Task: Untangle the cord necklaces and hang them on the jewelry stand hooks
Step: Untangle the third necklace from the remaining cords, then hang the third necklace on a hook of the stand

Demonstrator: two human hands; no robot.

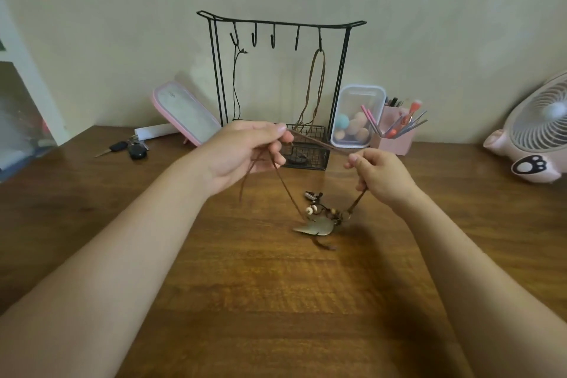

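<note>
A brown cord necklace [287,190] with beads and a flat metal pendant [316,226] stretches between my hands above the wooden table. My left hand [245,152] pinches the cord near its upper end, and a loose end dangles below it. My right hand [379,175] grips the cord's other side. The pendant rests on the table beside a small tangle of beads [316,198]. Behind stands the black wire jewelry stand [280,23] with several hooks. A dark cord [235,83] hangs from its leftmost hook, and a brown cord [314,86] from the rightmost.
The stand's wire basket base [306,150] sits just behind my hands. A pink-rimmed mirror [184,113] and car keys [129,149] lie at the left. A clear box of sponges [357,115], a pink brush holder [395,129] and a pink fan [540,132] stand at the right.
</note>
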